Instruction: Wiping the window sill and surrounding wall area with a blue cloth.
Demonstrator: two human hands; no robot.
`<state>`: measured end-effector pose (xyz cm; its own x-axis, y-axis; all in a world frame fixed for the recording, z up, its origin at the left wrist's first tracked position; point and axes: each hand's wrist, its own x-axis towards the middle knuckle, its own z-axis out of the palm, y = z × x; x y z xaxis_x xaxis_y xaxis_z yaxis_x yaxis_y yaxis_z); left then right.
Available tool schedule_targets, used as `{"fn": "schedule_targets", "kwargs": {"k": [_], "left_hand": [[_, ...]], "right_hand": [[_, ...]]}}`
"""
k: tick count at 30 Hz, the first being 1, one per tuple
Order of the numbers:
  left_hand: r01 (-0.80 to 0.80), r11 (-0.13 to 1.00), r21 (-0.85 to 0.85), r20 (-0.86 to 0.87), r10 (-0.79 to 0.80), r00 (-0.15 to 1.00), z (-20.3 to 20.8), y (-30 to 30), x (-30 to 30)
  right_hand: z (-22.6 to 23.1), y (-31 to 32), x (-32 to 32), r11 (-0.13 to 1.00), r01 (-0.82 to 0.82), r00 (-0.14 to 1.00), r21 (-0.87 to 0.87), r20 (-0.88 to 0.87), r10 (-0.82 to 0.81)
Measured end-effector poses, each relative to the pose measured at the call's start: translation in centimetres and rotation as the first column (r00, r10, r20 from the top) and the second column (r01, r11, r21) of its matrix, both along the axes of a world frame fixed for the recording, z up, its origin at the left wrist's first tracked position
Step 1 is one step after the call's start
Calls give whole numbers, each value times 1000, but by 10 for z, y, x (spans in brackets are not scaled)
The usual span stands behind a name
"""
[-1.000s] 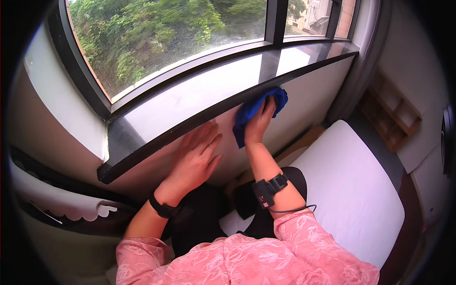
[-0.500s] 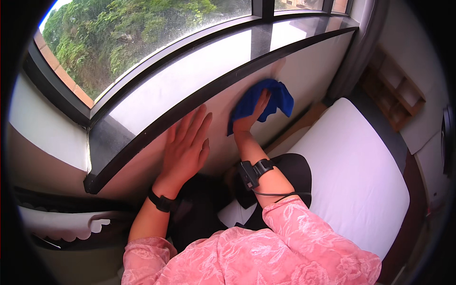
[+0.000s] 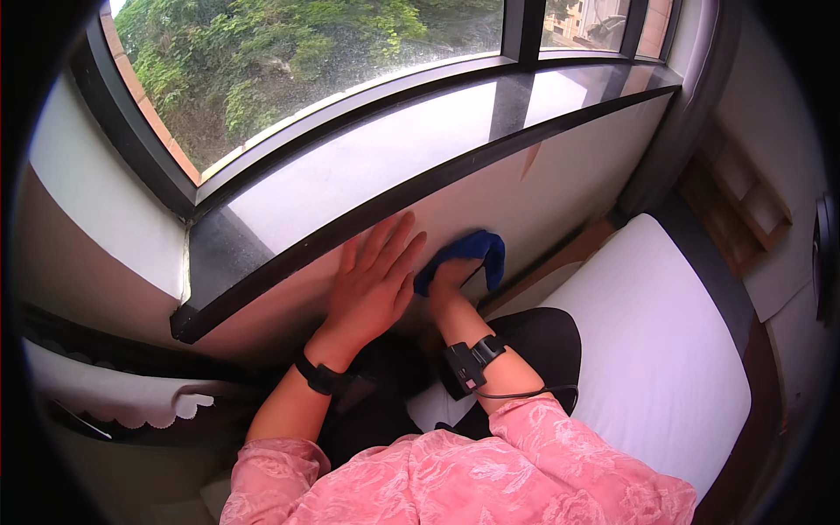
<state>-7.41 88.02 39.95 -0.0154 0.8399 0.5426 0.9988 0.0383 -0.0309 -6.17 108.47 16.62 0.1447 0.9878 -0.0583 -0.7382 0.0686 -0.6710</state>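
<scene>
Blue cloth sits by the wall below the sill, hiding the right hand's fingers, whose state I cannot tell. Just beside, the left hand has fingers spread.

At the right hand: crumpled dark-blue cloth, soft, matt. Behind the left hand: smooth pale wall, faint sheen. Beyond both hands: long black stone-like sill, polished, highly glossy (mirrors window light strongly). Right of right hand: broad white fabric sheet, smooth, matt.
</scene>
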Motion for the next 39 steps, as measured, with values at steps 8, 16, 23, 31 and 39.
{"fn": "schedule_targets", "kwargs": {"k": [8, 16, 23, 31, 39], "left_hand": [[-59, 998, 5, 60, 59, 996, 6, -20, -11], [-52, 998, 33, 43, 50, 998, 5, -23, -14], [-63, 995, 71, 52, 60, 997, 1, -22, -14], [-71, 993, 93, 43, 67, 997, 6, -25, -13], [-34, 992, 119, 44, 29, 999, 3, -27, -11]], "right_hand": [[69, -33, -4, 722, -4, 626, 691, 565, -537], [-11, -88, -6, 854, -378, 808, -357, 323, 492], [13, -153, -15, 959, -206, 628, 196, 778, -24], [75, -160, 12, 820, -417, 604, 393, 794, -73], [87, -128, 3, 733, -404, 681, 547, 715, -159]]}}
